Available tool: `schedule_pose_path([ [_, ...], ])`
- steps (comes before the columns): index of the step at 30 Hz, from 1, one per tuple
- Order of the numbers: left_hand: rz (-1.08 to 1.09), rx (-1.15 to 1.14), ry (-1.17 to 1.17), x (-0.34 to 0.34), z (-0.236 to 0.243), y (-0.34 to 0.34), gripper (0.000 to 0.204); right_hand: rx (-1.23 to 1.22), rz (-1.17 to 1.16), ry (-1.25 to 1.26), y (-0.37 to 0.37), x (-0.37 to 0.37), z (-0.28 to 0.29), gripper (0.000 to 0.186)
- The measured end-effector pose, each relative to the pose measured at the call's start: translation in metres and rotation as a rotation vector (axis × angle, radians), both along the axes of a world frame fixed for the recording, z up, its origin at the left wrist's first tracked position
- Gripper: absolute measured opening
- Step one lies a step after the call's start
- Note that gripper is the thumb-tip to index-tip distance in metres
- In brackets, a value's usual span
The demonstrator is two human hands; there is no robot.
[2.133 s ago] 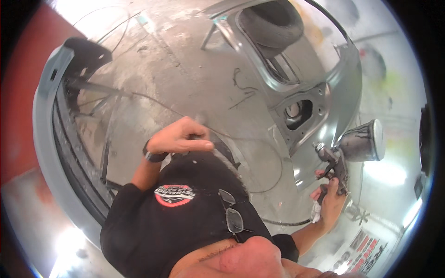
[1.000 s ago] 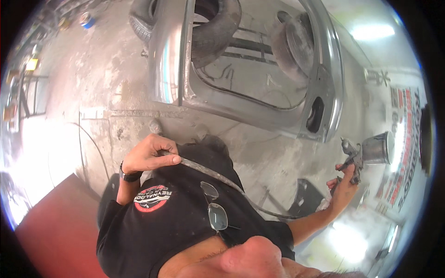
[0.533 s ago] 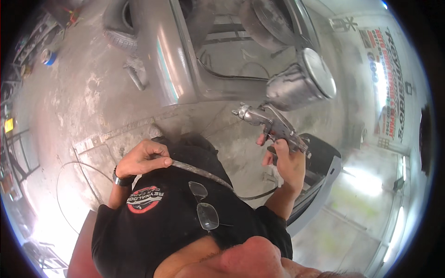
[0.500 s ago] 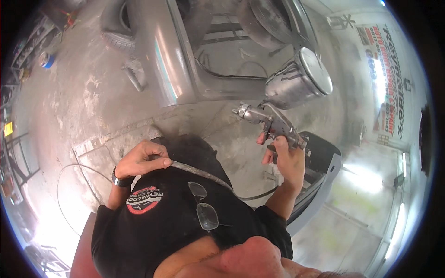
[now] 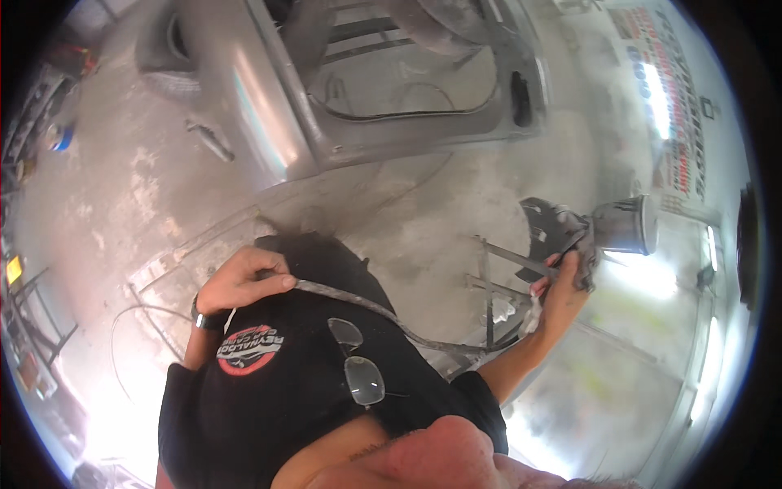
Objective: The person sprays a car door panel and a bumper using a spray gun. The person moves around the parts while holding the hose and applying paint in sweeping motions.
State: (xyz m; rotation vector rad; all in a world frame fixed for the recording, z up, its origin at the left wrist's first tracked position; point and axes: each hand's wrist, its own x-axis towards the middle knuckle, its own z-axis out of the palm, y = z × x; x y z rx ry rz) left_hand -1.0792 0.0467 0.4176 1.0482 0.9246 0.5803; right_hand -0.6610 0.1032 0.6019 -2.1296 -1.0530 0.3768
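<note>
My left hand [image 5: 244, 281], with a watch on its wrist, is closed around a grey air hose [image 5: 358, 303] in front of my black shirt. The hose runs across my body toward my right forearm. My right hand [image 5: 562, 281] is out to the right, closed on the handle of a metal spray gun [image 5: 582, 253]. The gun's dull metal cup [image 5: 626, 224] lies tilted sideways beyond the hand. The gun is somewhat blurred. Under my right fingers is a whitish scrap [image 5: 533, 315], cloth or paper, I cannot tell which.
A grey car body panel [image 5: 277, 122] with a window opening stands ahead. A tyre [image 5: 171, 49] lies at far left, near a short bar [image 5: 210, 140] on the floor. A metal stand [image 5: 489, 301] is beside my right arm. Shelving [image 5: 37, 122] lines the left; a printed banner [image 5: 652, 98] hangs right.
My right hand has swung the spray gun right, away from the car panel, and its cup has turned outward. My left hand keeps the hose. The panel sits slightly higher and further left in view.
</note>
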Motion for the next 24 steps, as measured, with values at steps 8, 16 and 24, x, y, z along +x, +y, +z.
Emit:
schedule_pose_path([
  [8,-0.106,0.086,-0.03,0.024,0.01,0.003,0.03,-0.338,0.683,0.487,-0.032,-0.065,-0.066,0.031],
  [16,-0.059,0.083,0.026,0.018,0.004,-0.012,0.023,-0.039,0.076,0.036,-0.015,0.03,-0.038,0.034],
  [24,-0.052,0.007,0.034,0.022,-0.004,-0.003,0.024,-0.099,0.199,0.173,-0.004,0.016,0.007,0.036],
])
